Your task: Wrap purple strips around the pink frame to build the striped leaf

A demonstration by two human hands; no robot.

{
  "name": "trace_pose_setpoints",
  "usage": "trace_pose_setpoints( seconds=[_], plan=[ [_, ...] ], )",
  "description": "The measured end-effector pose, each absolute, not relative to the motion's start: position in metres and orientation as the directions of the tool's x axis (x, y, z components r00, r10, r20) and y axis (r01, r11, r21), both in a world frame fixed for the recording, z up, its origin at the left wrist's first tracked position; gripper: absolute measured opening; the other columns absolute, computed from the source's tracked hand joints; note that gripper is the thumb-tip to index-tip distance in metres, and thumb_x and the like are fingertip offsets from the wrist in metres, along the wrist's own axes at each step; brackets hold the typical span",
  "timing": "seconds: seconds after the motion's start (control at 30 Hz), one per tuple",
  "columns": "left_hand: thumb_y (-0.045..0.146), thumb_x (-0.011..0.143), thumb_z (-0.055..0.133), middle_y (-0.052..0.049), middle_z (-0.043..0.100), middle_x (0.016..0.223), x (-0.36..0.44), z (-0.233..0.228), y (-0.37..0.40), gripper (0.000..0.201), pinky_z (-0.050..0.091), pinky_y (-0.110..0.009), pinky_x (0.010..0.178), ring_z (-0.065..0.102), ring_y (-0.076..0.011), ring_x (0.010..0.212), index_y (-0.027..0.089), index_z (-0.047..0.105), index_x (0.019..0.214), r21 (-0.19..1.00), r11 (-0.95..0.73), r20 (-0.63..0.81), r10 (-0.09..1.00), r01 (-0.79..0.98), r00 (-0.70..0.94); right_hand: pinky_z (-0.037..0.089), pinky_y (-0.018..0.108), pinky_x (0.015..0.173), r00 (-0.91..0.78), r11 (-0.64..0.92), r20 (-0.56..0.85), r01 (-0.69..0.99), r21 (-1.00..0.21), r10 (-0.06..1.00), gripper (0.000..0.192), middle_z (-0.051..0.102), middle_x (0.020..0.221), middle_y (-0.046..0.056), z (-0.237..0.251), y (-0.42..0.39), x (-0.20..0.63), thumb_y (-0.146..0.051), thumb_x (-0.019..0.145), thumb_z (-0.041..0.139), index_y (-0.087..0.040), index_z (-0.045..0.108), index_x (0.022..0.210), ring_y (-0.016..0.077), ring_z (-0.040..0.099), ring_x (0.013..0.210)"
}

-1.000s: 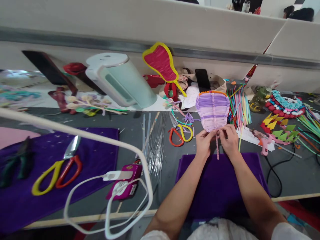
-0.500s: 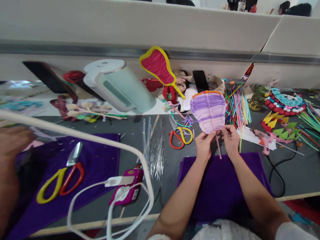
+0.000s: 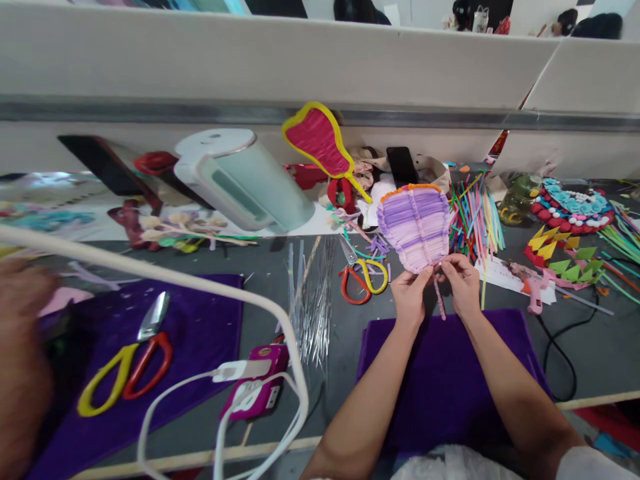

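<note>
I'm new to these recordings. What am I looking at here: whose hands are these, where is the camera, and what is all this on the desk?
The camera sits on a person's head, looking down at their own bare hands; no machine is involved. The left hand and right hand pinch the base of a purple woven fan-shaped craft, held upright over a purple cloth. On the grey desk lie small scissors, thin wires, coloured strips and a pink glue gun. The blurred hand at far left belongs to somebody else, near larger scissors.

Pinching the purple woven fan [image 3: 414,225] at its base with both hands, left [image 3: 409,298] and right [image 3: 463,285], above the purple cloth [image 3: 440,380].
</note>
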State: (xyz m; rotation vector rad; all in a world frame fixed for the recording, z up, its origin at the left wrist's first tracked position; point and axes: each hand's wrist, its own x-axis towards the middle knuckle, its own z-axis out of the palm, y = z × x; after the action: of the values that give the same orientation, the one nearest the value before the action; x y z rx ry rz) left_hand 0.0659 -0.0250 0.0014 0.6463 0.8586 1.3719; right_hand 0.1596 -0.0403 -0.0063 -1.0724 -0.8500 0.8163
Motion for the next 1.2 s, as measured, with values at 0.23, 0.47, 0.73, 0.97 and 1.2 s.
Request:
trace_pose_setpoints(
  seconds=[0.23,0.47,0.73,0.97,1.2],
  plan=[
    [0.027,0.058,0.083,-0.006,0.074,0.075,0.066,0.004,-0.026,0.023,0.054,-0.028,0.065,0.067,-0.0158,0.064,0.014,0.074,0.075,0.806,0.142,-0.165,0.986,-0.575,0.012,0.053,0.025,0.054,0.454,0.297,0.24,-0.058,-0.953,0.858,0.014,0.057,0.089,0.001,-0.004,-0.04,0.161,-0.034,0.079,0.067,-0.021,0.066,0.085,0.0101,0.06,0.061],
    [0.026,0.058,0.083,-0.005,0.074,0.076,0.067,0.003,-0.027,0.021,0.054,-0.029,0.068,0.069,-0.0168,0.069,0.014,0.074,0.074,0.795,0.121,-0.166,0.986,-0.594,-0.022,0.052,0.025,0.056,0.402,0.305,0.248,-0.084,-0.949,0.882,0.015,0.055,0.091,0.001,-0.002,-0.04,0.162,-0.035,0.08,0.066,-0.02,0.063,0.083,0.0096,0.059,0.063],
    [0.027,0.059,0.081,-0.004,0.074,0.072,0.07,-0.002,-0.028,0.019,0.054,-0.029,0.069,0.067,-0.0156,0.066,0.015,0.074,0.073,0.835,0.081,-0.147,0.986,-0.545,-0.077,0.049,0.024,0.058,0.463,0.266,0.189,-0.107,-0.958,0.866,0.019,0.056,0.084,0.0,-0.005,-0.037,0.156,-0.037,0.08,0.063,-0.019,0.058,0.08,0.0083,0.055,0.06],
    [0.029,0.067,0.076,-0.003,0.074,0.077,0.068,-0.009,-0.031,0.018,0.052,-0.03,0.07,0.065,-0.0165,0.069,0.016,0.076,0.079,0.933,-0.046,0.007,0.994,-0.357,-0.109,0.043,0.022,0.055,0.483,0.182,0.0,-0.33,-0.926,0.876,0.017,0.054,0.061,-0.004,-0.009,-0.035,0.15,-0.031,0.073,0.067,-0.019,0.056,0.07,0.0083,0.048,0.053],
    [0.028,0.071,0.073,-0.004,0.072,0.081,0.063,-0.005,-0.037,0.009,0.051,-0.033,0.078,0.064,-0.0206,0.079,0.019,0.076,0.074,0.973,-0.167,0.16,0.986,-0.161,-0.054,0.042,0.022,0.053,0.524,0.161,-0.077,-0.394,-0.905,0.848,0.014,0.052,0.059,-0.006,-0.004,-0.035,0.15,-0.024,0.066,0.066,-0.019,0.053,0.064,0.0075,0.046,0.051]
  ],
)
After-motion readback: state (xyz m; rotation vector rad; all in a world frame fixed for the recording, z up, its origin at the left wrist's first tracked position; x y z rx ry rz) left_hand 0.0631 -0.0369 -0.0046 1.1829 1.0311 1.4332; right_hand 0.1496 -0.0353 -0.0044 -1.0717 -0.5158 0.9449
